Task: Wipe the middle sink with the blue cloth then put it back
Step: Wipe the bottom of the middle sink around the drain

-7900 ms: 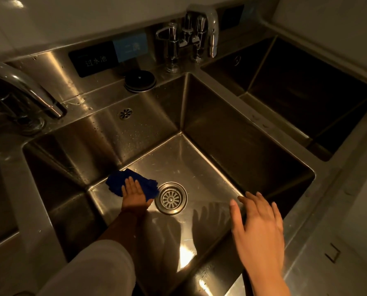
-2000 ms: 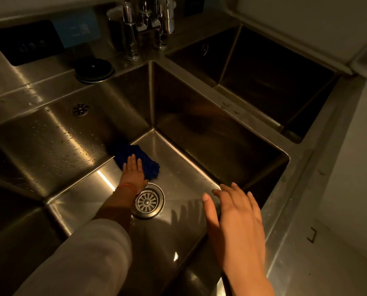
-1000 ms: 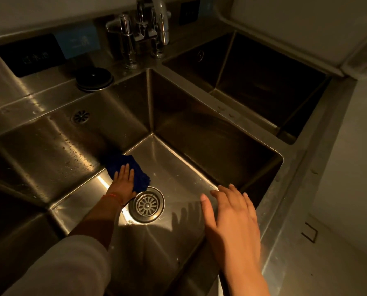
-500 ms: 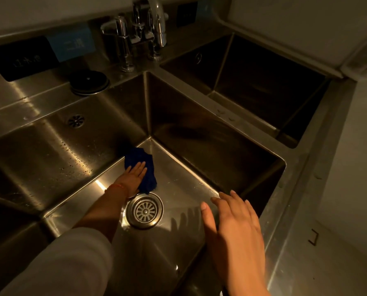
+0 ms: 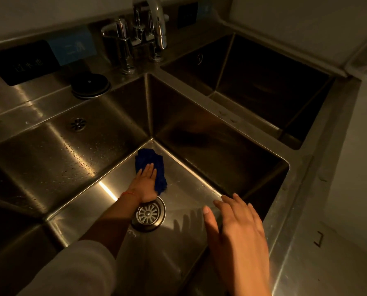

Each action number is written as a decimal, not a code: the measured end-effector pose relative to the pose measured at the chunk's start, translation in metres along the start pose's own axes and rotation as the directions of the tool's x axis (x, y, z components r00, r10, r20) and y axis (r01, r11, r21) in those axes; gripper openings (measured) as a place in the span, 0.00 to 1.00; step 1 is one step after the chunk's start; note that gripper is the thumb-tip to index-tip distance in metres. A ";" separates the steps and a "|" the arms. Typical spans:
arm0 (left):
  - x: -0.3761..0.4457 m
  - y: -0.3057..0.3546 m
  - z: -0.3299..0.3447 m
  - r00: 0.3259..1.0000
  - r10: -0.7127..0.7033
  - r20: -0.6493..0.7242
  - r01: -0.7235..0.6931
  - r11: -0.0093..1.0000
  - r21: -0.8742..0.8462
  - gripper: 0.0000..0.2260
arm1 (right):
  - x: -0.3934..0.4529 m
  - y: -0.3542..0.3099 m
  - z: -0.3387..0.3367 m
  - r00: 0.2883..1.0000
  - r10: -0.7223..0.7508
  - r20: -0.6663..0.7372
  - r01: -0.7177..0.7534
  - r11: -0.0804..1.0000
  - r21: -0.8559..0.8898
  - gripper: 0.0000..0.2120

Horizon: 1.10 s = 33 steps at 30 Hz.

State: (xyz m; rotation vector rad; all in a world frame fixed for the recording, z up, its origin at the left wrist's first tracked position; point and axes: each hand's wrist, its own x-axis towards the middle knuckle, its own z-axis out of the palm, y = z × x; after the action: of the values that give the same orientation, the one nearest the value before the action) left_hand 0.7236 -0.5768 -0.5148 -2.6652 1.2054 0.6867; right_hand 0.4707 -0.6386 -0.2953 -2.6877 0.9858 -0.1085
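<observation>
Steel walls of the middle sink (image 5: 50, 159) surround the round drain (image 5: 149, 214), which the left wrist partly covers. Just beyond it the left hand (image 5: 145, 182) presses flat, fingers together, on the crumpled dark blue cloth (image 5: 150, 165) near the far corner of the sink floor. At right the right hand (image 5: 236, 229) hovers with fingers spread.

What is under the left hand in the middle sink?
The blue cloth, pressed flat on the sink floor near the far corner by the left hand. The cloth's part beneath the palm is hidden.

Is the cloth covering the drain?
No, the left hand presses the cloth flat on the sink floor beyond the drain, which lies uncovered.
</observation>
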 end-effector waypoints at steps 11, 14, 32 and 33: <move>0.010 0.038 0.007 0.955 -0.284 -0.080 0.279 0.958 -0.062 0.37 | -0.002 -0.005 -0.006 0.996 0.018 -0.093 -0.024 0.998 -0.059 0.16; 0.009 0.035 0.009 0.964 -0.254 -0.081 0.254 0.967 -0.017 0.35 | -0.003 -0.005 -0.006 0.996 0.015 -0.093 -0.020 0.998 -0.054 0.17; 0.013 0.007 -0.001 0.999 0.028 -0.018 -0.027 0.999 0.028 0.36 | -0.004 -0.006 -0.005 0.996 0.048 -0.079 -0.052 0.997 -0.049 0.15; 0.013 0.012 0.000 0.999 -0.001 -0.042 0.001 1.000 -0.010 0.36 | -0.004 -0.006 -0.006 0.998 0.043 -0.051 -0.045 0.998 -0.045 0.17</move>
State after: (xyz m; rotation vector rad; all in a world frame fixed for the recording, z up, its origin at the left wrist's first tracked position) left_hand 0.7223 -0.5936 -0.5195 -2.7012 1.2137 0.6404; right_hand 0.4702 -0.6333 -0.2875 -2.7151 1.0747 -0.1461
